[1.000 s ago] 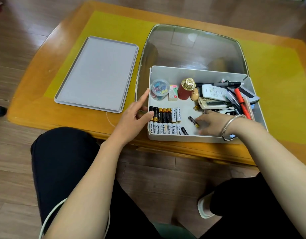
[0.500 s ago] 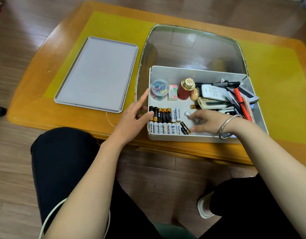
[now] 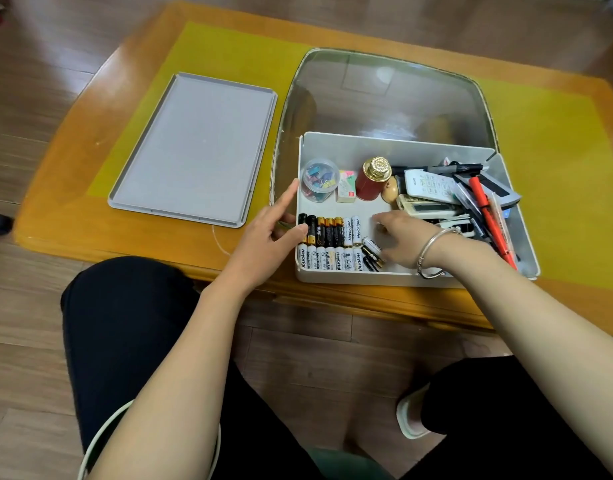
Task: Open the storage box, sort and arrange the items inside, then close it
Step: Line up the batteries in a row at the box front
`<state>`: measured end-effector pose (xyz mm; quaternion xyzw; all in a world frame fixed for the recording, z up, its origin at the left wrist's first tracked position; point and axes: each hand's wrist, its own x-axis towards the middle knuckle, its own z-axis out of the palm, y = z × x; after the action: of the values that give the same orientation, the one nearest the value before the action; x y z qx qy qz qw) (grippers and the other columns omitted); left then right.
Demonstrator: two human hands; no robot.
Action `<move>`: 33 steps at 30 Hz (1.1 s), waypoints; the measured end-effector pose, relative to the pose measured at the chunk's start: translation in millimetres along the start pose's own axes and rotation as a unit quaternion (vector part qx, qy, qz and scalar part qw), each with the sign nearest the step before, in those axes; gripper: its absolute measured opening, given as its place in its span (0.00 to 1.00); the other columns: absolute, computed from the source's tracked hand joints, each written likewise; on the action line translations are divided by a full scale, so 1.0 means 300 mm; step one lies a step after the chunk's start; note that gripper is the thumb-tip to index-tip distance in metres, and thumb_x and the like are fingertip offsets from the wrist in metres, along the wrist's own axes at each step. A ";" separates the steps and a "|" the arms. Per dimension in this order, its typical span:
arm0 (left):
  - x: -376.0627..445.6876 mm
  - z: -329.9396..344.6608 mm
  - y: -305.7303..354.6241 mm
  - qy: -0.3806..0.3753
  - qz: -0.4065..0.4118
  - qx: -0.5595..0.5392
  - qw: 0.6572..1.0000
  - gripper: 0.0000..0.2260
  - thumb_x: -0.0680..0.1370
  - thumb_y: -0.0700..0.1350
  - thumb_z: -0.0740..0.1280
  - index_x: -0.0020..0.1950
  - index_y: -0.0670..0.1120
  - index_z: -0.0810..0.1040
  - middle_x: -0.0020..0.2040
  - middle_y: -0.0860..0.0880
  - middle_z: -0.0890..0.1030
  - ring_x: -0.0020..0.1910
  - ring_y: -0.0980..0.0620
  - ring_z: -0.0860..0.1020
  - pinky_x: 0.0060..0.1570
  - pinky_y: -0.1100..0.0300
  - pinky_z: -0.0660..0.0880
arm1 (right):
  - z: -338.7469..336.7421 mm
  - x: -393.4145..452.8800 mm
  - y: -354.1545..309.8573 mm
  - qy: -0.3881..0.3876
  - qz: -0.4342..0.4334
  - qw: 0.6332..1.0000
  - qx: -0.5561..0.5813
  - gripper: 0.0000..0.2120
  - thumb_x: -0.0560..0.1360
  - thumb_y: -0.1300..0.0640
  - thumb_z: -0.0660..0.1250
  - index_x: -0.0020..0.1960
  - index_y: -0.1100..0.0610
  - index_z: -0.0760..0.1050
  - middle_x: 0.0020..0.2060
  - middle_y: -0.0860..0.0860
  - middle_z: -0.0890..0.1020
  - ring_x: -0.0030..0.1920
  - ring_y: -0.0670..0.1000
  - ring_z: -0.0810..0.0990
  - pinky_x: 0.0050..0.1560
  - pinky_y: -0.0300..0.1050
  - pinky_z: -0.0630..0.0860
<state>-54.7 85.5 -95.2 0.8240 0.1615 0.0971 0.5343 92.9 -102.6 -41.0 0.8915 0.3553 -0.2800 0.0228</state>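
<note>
While the storage box (image 3: 416,275) is sitting open right of centre in the head view, on the near edge of the wooden table (image 3: 73,209), its grey lid (image 3: 194,147) is lying flat at the upper left, well apart from it. The left hand (image 3: 267,244) is resting against the box's left wall, fingers straight and loosely spread, thumb touching the top of the black battery at the row's left end; it is holding nothing. Two rows of batteries (image 3: 329,244) are lying side by side in the box's lower left corner. The right hand (image 3: 398,237), with a silver bangle (image 3: 433,251) on its wrist, is reaching into the box's middle, palm down, fingers extended toward the upper row; a white battery (image 3: 371,243) and some dark ones are lying loose just beside it, and whether it is pinching anything I cannot tell. A clear tub of clips (image 3: 319,180), a red bottle (image 3: 371,180), remotes (image 3: 429,192) and pens (image 3: 485,209) are filling the box's upper and right parts.
</note>
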 end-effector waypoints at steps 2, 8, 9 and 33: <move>0.000 0.000 0.001 -0.001 -0.002 0.002 1.000 0.28 0.79 0.54 0.63 0.72 0.73 0.52 0.50 0.57 0.71 0.44 0.64 0.71 0.39 0.76 0.69 | -0.010 -0.008 0.004 -0.004 -0.037 0.999 -0.017 0.15 0.72 0.59 0.69 0.57 0.61 0.72 0.55 0.57 0.76 0.56 0.56 0.74 0.57 0.47 0.72; -0.003 -0.007 0.011 -0.002 -0.007 0.000 1.000 0.28 0.79 0.55 0.63 0.72 0.72 0.51 0.50 0.56 0.72 0.44 0.61 0.72 0.40 0.72 0.70 | -0.028 -0.016 0.019 -0.016 -0.039 0.999 0.022 0.28 0.68 0.49 0.75 0.64 0.55 0.71 0.51 0.50 0.80 0.49 0.49 0.78 0.55 0.42 0.74; -0.004 -0.007 0.011 -0.001 -0.006 0.002 1.000 0.28 0.79 0.56 0.62 0.72 0.72 0.51 0.51 0.56 0.72 0.45 0.61 0.73 0.41 0.71 0.70 | -0.027 -0.009 0.019 -0.020 -0.036 0.999 0.010 0.29 0.66 0.46 0.75 0.62 0.56 0.72 0.49 0.49 0.80 0.48 0.49 0.77 0.54 0.43 0.74; 0.180 0.097 0.179 0.130 0.010 0.187 0.974 0.30 0.76 0.31 0.64 0.75 0.45 0.60 0.70 0.42 0.61 0.68 0.48 0.65 0.60 0.62 0.69 | -0.041 0.024 0.096 0.064 -0.068 0.993 -0.071 0.16 0.70 0.58 0.71 0.57 0.53 0.76 0.50 0.52 0.81 0.54 0.54 0.78 0.54 0.47 0.75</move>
<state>13.8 60.5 -58.9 0.8914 0.2369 0.1763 0.3439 121.6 -116.7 -38.9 0.8774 0.4349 -0.1977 0.0440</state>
